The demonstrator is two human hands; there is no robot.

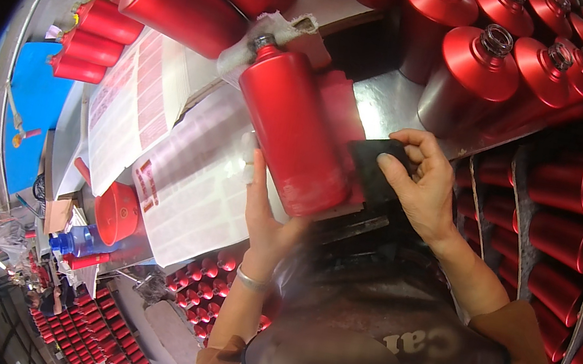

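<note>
A glossy red bottle (289, 124) with a clear glass neck lies tilted in front of me. Its neck rests by a whitish, plastic-wrapped support (239, 57), and its lower end is slightly blurred. My left hand (270, 226) is beside the bottle's base, fingers stretched and apart, with the index finger along its left side and the thumb near the bottom edge. To the right, my right hand (420, 184) pinches a flat black scraper (374, 171) between thumb and fingers, close to the bottle's lower right side. A red pad (343, 106) shows behind the bottle.
Red bottles (480, 67) stand upright on a metal surface at the far right. More red bottles (186, 2) lie at the upper left. Printed decal sheets (193, 173) cover the left side. Racked bottles (554, 226) fill the right. A red bucket (116, 214) stands lower left.
</note>
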